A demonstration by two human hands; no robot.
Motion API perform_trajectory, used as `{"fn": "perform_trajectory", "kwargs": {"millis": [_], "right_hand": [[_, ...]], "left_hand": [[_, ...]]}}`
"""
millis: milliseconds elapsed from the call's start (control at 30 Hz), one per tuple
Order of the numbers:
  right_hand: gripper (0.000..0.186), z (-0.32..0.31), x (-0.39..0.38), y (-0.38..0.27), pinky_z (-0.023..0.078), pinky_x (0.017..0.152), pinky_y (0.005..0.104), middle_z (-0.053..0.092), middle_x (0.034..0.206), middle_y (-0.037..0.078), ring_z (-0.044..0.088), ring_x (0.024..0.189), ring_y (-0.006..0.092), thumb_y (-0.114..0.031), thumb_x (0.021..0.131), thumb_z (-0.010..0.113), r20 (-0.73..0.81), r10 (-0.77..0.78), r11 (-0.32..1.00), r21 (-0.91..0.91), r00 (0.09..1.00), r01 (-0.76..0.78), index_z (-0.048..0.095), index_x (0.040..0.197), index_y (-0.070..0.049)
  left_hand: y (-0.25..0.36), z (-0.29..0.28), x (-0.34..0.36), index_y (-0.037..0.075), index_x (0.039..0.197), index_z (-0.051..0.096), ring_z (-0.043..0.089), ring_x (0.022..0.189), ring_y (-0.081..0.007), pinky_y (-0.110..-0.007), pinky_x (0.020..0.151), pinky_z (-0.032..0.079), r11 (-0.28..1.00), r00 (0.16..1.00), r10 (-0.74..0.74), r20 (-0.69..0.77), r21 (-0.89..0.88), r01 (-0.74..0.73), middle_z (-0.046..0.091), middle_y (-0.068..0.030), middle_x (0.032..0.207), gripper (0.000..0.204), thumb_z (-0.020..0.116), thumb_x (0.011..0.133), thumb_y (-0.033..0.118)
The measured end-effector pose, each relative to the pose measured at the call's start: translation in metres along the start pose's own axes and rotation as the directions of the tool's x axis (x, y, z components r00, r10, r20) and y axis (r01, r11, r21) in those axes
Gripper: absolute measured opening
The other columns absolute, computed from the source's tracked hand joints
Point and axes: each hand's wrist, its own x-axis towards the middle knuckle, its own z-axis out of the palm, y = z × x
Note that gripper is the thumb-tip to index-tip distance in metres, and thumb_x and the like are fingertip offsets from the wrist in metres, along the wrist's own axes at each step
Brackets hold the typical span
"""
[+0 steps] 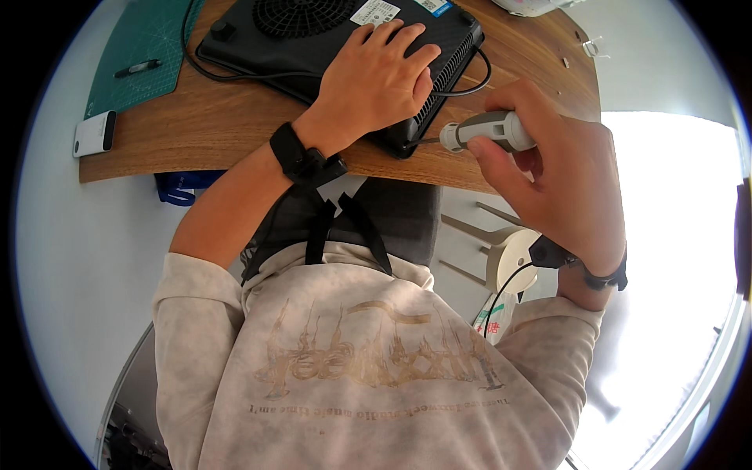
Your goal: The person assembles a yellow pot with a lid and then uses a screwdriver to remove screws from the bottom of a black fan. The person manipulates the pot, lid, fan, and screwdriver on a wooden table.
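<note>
A flat black appliance (294, 55), which looks like an induction cooker, lies upside down on the desk with its round fan grille and a foot showing. My left hand (380, 74) rests on its underside, palm down and fingers spread, holding nothing. In my right hand (560, 157) is a screwdriver (489, 131) with a grey and white handle, gripped between thumb and fingers. Its thin shaft points left and meets the appliance's near right corner. Whether the tip sits in a screw is too small to tell.
A black power cord (258, 76) runs around the appliance. On the wooden desk (149, 145) lie a green cutting mat (125, 47) with a pen (137, 68), and a white power bank (94, 135) at the left edge. Below the desk, a pale stool (513, 258) stands at right.
</note>
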Motion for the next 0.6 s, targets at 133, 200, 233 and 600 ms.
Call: {"fn": "perform_trajectory", "kwargs": {"millis": [133, 200, 233, 600], "right_hand": [[0.033, 0.0, -0.002, 0.007, 0.045, 0.049, 0.0316, 0.066, 0.069, 0.009, 0.06, 0.05, 0.0224, -0.033, 0.093, 0.079, -0.002, -0.006, 0.993, -0.117, 1.0, 0.006, 0.067, 0.11, -0.007], [0.03, -0.001, 0.001, 0.007, 0.045, 0.051, 0.0313, 0.065, 0.067, 0.008, 0.059, 0.051, 0.0222, -0.031, 0.096, 0.076, -0.01, -0.008, 0.987, -0.158, 1.0, 0.006, 0.068, 0.111, -0.007], [0.028, -0.002, 0.002, 0.005, 0.045, 0.051, 0.0311, 0.065, 0.068, 0.008, 0.059, 0.052, 0.0222, -0.03, 0.097, 0.074, -0.031, -0.012, 0.987, -0.159, 0.999, 0.007, 0.068, 0.112, -0.007], [0.04, 0.007, 0.007, -0.006, 0.051, 0.058, 0.0307, 0.072, 0.101, 0.016, 0.067, 0.069, 0.0239, -0.012, 0.092, 0.074, -0.21, -0.161, 0.981, 0.07, 0.964, 0.179, 0.065, 0.13, -0.003]], "left_hand": [[0.002, 0.001, 0.001, 0.018, 0.131, 0.066, 0.06, 0.127, -0.0267, -0.043, 0.103, 0.048, 1.0, 1.0, 0.003, 0.001, -0.016, -0.003, 0.065, -0.007, 0.139, 0.037, 0.062, 0.095, 0.023], [0.001, -0.001, 0.001, 0.017, 0.131, 0.066, 0.06, 0.128, -0.0267, -0.043, 0.103, 0.048, 1.0, 1.0, 0.001, 0.006, -0.018, -0.001, 0.065, -0.0073, 0.139, 0.037, 0.062, 0.095, 0.023], [0.001, -0.002, 0.001, 0.017, 0.131, 0.066, 0.06, 0.128, -0.0268, -0.043, 0.103, 0.048, 1.0, 1.0, 0.004, 0.004, -0.018, -0.004, 0.065, -0.0075, 0.139, 0.036, 0.062, 0.095, 0.023], [-0.001, -0.003, 0.001, 0.015, 0.122, 0.072, 0.063, 0.122, -0.0287, -0.044, 0.101, 0.05, 0.999, 0.998, 0.038, -0.048, 0.004, -0.038, 0.068, -0.0095, 0.132, 0.033, 0.063, 0.092, 0.025]]}}
